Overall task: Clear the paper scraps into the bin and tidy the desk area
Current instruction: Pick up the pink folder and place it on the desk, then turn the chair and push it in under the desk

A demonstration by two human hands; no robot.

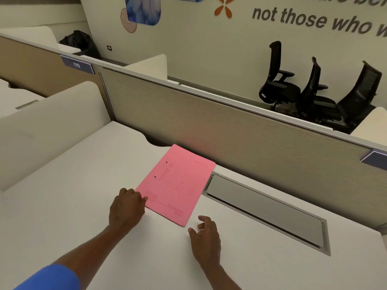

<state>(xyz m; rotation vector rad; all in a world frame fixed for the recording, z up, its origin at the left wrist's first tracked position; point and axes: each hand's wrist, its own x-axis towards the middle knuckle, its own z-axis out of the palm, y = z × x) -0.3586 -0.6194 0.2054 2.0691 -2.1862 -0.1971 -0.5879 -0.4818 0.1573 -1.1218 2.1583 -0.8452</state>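
Observation:
A pink file folder lies flat on the white desk, close to the back partition. My left hand rests at the folder's near left corner, fingers curled, with fingertips touching its edge. Just below the folder's near right corner, my right hand hovers over the desk with fingers spread and nothing in it. No paper scraps or bin show in this view.
A grey cable hatch is set into the desk right of the folder. A beige partition runs along the back and a cream side divider stands at the left. Black office chairs stand beyond the partition.

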